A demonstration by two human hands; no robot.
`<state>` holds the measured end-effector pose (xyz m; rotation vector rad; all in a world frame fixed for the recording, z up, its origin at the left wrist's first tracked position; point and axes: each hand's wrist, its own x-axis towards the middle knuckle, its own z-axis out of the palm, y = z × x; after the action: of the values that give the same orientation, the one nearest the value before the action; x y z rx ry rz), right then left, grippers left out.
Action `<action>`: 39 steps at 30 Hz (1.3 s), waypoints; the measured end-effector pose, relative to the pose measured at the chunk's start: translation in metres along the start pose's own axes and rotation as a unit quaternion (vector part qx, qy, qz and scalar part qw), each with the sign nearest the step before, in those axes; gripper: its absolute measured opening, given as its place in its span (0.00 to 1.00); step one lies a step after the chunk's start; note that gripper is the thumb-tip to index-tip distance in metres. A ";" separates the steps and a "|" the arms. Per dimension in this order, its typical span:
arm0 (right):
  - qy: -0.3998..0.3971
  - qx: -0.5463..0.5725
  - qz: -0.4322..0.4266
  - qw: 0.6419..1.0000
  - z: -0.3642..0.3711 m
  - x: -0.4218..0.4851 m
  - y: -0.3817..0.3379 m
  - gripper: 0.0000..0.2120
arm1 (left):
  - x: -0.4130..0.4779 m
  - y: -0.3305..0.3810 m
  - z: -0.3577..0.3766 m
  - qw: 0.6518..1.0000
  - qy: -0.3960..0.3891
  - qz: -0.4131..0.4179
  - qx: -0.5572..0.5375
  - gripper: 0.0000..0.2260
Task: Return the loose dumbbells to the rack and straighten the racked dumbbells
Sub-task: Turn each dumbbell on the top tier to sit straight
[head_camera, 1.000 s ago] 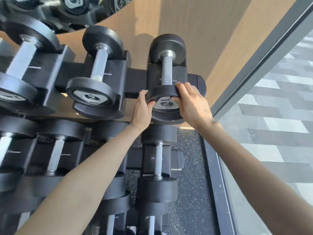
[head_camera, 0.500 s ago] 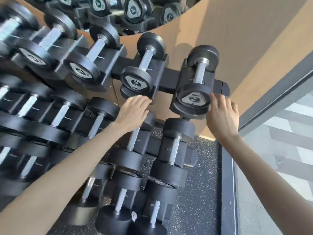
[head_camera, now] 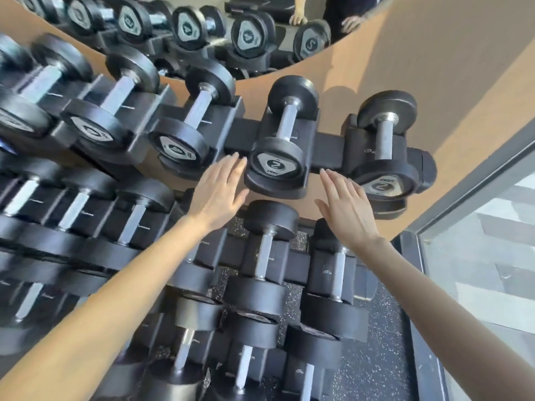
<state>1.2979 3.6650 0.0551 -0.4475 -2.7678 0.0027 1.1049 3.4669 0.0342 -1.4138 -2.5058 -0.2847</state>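
Note:
A black rack [head_camera: 325, 150] holds rows of black dumbbells with steel handles. On the top row's right end sit two small dumbbells marked 2: one [head_camera: 278, 157] second from the end, one [head_camera: 382, 169] at the very end. My left hand [head_camera: 218, 192] is open, fingers stretched, its tips at the left edge of the second-from-end dumbbell's near head. My right hand [head_camera: 346, 209] is open too, between the two dumbbells and just below them, touching neither clearly. Both hands hold nothing.
Larger dumbbells [head_camera: 176, 140] fill the top row to the left, and lower tiers [head_camera: 260, 267] stand beneath my arms. A mirror [head_camera: 202, 30] above reflects the rack. A wooden wall [head_camera: 419, 68], a dark frame [head_camera: 474, 192] and speckled floor [head_camera: 373, 357] lie right.
Both hands let go of the end dumbbell and shifted left; they now flank the second-from-end dumbbell. The view has swung left, showing more of the rack.

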 end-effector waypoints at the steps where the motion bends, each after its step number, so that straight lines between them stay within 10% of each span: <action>1: -0.002 0.009 0.010 1.000 0.004 0.007 -0.004 0.28 | 0.010 -0.008 0.001 1.000 0.008 0.016 -0.011 0.27; 11: -0.061 0.211 0.167 0.961 0.039 0.084 -0.029 0.23 | 0.105 -0.017 0.020 0.959 0.057 0.224 -0.163 0.25; 18: -0.072 0.171 0.149 0.971 0.024 0.101 -0.032 0.14 | 0.101 -0.005 0.051 0.909 0.166 0.098 -0.369 0.16; 24: -0.032 0.018 0.063 0.997 -0.001 0.120 -0.056 0.17 | 0.081 -0.001 0.080 0.840 0.099 -0.113 -0.521 0.19; 33: -0.077 0.274 0.241 0.928 0.040 0.092 -0.030 0.18 | 0.100 -0.020 0.039 0.916 0.032 0.152 -0.370 0.25; 39: -0.077 0.212 0.212 0.951 0.036 0.094 -0.032 0.13 | 0.115 0.001 0.037 0.920 0.162 0.163 -0.317 0.17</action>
<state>1.1920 3.6653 0.0540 -0.9358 -2.6474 0.7468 1.0443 3.5708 0.0347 -1.7873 -1.9367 -1.2323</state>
